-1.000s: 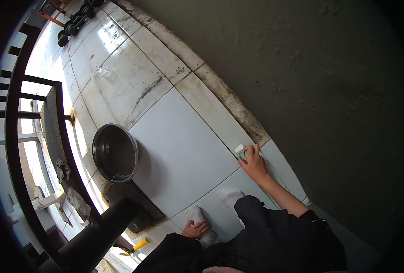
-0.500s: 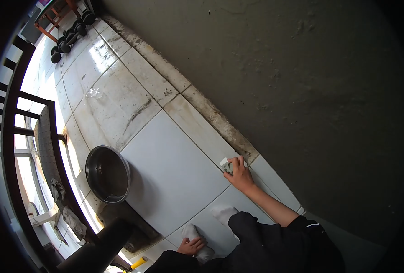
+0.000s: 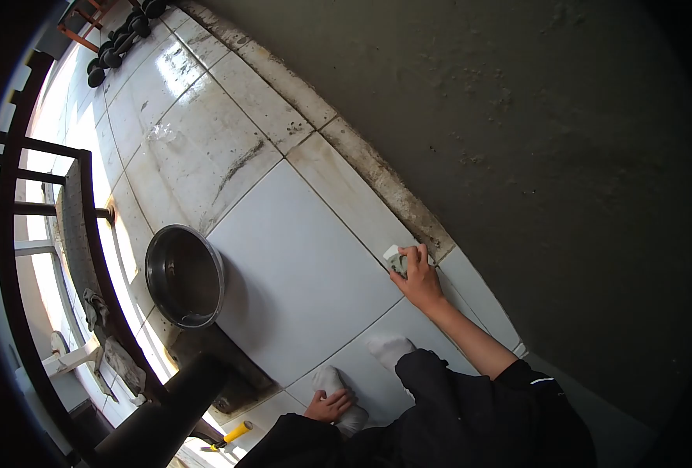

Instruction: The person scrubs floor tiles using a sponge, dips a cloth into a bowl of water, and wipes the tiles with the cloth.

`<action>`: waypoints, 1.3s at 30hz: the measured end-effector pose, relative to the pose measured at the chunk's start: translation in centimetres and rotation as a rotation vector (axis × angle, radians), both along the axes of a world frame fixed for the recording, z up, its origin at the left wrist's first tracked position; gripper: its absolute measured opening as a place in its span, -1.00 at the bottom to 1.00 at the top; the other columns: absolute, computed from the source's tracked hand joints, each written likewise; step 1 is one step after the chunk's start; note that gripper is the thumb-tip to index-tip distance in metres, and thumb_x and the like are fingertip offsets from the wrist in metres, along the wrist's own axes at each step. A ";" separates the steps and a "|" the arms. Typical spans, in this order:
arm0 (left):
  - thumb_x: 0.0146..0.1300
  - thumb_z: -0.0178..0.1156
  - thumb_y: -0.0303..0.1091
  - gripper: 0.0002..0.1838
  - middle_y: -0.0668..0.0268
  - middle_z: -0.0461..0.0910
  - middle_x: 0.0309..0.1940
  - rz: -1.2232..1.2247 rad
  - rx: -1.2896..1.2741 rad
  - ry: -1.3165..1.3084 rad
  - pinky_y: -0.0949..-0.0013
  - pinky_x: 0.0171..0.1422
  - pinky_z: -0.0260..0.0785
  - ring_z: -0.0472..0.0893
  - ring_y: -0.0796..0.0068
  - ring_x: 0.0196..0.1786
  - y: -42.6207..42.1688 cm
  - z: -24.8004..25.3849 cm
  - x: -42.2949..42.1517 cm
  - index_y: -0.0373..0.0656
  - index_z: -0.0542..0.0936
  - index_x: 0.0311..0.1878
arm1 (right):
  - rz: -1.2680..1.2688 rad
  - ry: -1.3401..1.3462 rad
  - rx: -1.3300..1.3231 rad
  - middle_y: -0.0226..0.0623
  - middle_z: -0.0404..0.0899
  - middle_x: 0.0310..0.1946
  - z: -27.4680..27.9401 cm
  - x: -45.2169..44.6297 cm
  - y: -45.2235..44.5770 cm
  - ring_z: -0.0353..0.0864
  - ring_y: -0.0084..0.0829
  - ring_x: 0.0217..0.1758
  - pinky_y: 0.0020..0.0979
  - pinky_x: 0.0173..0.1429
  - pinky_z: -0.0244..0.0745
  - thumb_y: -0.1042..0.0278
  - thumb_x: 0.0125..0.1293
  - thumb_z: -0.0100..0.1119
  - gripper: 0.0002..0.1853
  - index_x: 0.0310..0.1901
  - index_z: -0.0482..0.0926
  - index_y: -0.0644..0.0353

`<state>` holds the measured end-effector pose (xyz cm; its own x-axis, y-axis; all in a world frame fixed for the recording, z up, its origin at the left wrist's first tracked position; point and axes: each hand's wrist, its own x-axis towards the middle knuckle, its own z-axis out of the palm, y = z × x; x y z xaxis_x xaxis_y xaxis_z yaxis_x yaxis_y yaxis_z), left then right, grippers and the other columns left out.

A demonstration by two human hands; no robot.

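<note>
My right hand (image 3: 422,282) is closed on a small white sponge (image 3: 394,256) with grey smears, pressed to the floor tile beside the wall. Part of the sponge is hidden under my fingers. Just past it runs a stained, dirty baseboard strip (image 3: 377,175), while the piece nearer me looks clean and white. My left hand (image 3: 330,406) lies on top of my white-socked foot (image 3: 351,420), fingers stretched out and holding nothing.
A metal basin (image 3: 223,269) with dark water stands left on the white tiles (image 3: 307,273). Beyond lie stained tiles (image 3: 205,148) with a small puddle. A dark railing (image 3: 88,226) with rags, a yellow-handled tool (image 3: 237,431) and dumbbells (image 3: 120,47) line the left. Grey wall (image 3: 557,195) at right.
The whole view has shifted a little, so floor, basin and hands appear higher. My right hand stays at about the same spot by the baseboard; my left hand still rests on the foot.
</note>
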<state>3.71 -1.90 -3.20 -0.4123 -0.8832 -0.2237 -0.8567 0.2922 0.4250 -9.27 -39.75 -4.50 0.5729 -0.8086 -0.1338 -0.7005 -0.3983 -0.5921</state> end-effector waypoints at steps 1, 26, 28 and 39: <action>0.12 0.07 -0.34 -0.61 0.59 0.46 0.12 -0.001 -0.013 -0.003 0.36 -0.15 0.20 0.32 0.68 0.28 -0.2 0.2 0.0 0.08 0.52 0.07 | -0.012 0.009 0.024 -0.12 0.27 -0.07 0.4 0.2 -0.1 0.59 -0.03 -0.23 -0.21 -0.25 0.62 0.30 0.04 0.38 -0.43 0.01 0.25 0.16; 0.10 0.09 -0.37 -0.69 0.54 0.49 0.08 0.074 0.056 0.086 0.34 -0.19 0.17 0.35 0.70 0.26 -1.7 0.9 0.1 0.02 0.54 -0.04 | 0.038 0.036 -0.238 -0.06 0.27 -0.10 -1.6 17.2 -13.5 0.65 -0.09 -0.37 -0.28 -0.35 0.65 0.23 0.19 0.27 -0.52 0.04 0.26 0.09; 0.09 0.09 -0.37 -0.70 0.53 0.49 0.06 0.077 0.060 0.093 0.34 -0.19 0.16 0.35 0.71 0.25 -1.2 0.6 -0.1 0.01 0.54 -0.05 | 0.030 0.079 -0.237 -0.03 0.28 -0.10 -1.5 19.5 -14.7 0.65 -0.07 -0.41 -0.29 -0.35 0.64 0.20 0.19 0.27 -0.52 0.03 0.25 0.11; 0.11 0.08 -0.37 -0.69 0.59 0.48 0.05 0.055 -0.036 0.045 0.36 -0.24 0.14 0.36 0.75 0.24 -1.4 0.3 0.0 0.07 0.52 -0.03 | 0.022 0.264 -0.159 -0.01 0.28 -0.14 0.5 10.6 -8.8 0.64 -0.02 -0.42 -0.19 -0.39 0.62 0.12 0.22 0.23 -0.52 0.04 0.25 0.09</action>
